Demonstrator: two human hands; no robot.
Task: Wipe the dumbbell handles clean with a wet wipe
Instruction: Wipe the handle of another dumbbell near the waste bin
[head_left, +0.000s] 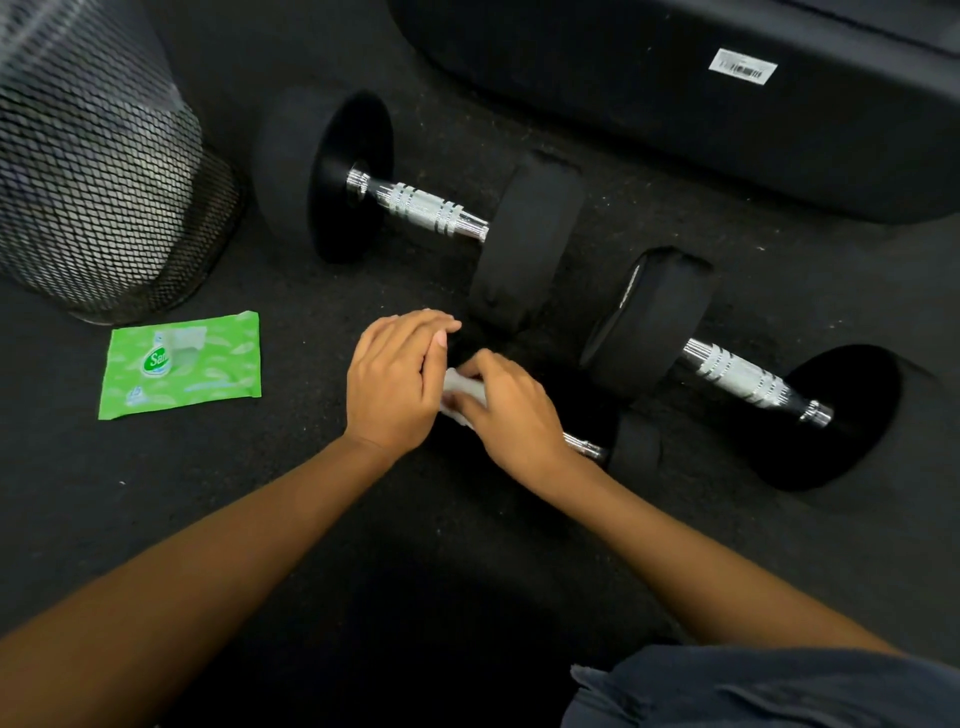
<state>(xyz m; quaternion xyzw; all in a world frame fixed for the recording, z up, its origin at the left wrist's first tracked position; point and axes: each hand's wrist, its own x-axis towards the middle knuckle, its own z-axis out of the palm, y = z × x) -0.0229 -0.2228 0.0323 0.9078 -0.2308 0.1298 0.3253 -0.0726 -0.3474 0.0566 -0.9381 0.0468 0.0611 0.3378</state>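
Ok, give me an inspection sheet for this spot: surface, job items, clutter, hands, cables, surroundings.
Surface: dark speckled rubber floor.
Job's things: far dumbbell and right dumbbell lie with handles bare; near dumbbell partly hidden under the hands; white wipe at its handle.
Clutter: green wipe pack lying flat on the floor.
Hands: right hand grips the wipe; left hand, fingers straight, close beside it.
Cables: nothing seen.
Surroundings: mesh bin at far left; black padded equipment with a barcode label behind the dumbbells.

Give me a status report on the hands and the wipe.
Right hand grips white wet wipe on nearest black dumbbell's chrome handle. Left hand alongside, fingers straight. Nothing in the way.
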